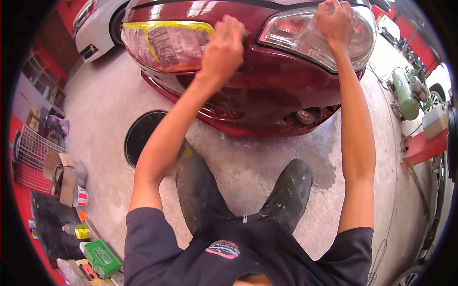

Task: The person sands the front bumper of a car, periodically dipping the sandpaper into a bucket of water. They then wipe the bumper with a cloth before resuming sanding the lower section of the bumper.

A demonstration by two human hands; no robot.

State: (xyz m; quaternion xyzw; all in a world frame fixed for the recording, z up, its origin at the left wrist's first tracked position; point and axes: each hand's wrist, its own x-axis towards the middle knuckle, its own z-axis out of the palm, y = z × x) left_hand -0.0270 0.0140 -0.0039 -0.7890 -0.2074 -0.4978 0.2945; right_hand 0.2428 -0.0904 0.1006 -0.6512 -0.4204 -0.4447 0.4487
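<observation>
A dark red car bumper [281, 93] fills the space before me. My left hand [223, 51], slightly blurred, is raised at the front of the car beside a headlight [179, 47] edged with yellow masking tape. Its fingers look curled closed; whatever may be in them is hidden. Over the other headlight [288, 35], a wet-looking clear lens, is my right hand [335, 23]. Those fingers are bent and pressed together, and I cannot make out anything in them. Contact with the lens is hard to judge.
A black bucket [131, 138] stands on the concrete floor [248, 162] left of my legs. Farther left are a cardboard box [59, 178], a white tub [82, 196] and a green case [101, 259]. A green air compressor [405, 93] and a red stand [426, 148] are at right.
</observation>
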